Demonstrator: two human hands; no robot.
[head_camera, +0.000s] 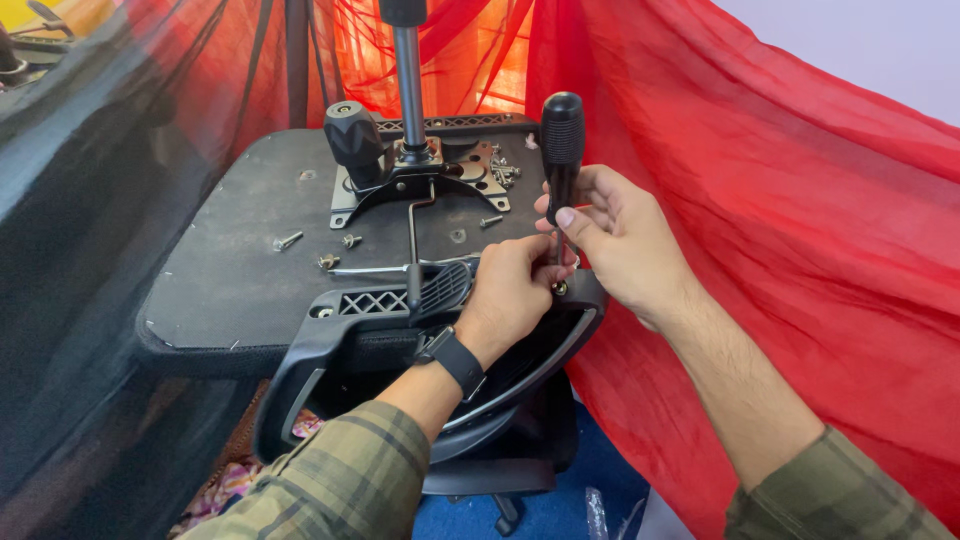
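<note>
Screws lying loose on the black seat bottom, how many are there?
4 clearly: three screws left of the metal plate, one below it. More may be piled by the plate's right edge.

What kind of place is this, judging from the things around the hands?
Probably an informal repair corner, not a proper workshop. An upturned chair seat serves as the work surface, loose screws lie on it, and red cloth hangs close around. The right hand holds a screwdriver.

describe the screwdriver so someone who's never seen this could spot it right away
Start at the upturned black chair seat in the middle, with its metal bracket and loose screws. At its near right corner, the right hand and left hand meet over a black plastic armrest. The screwdriver stands upright in the right hand; its ribbed black handle sticks up above the fingers, unlike the rounder black knob at the bracket.
</note>
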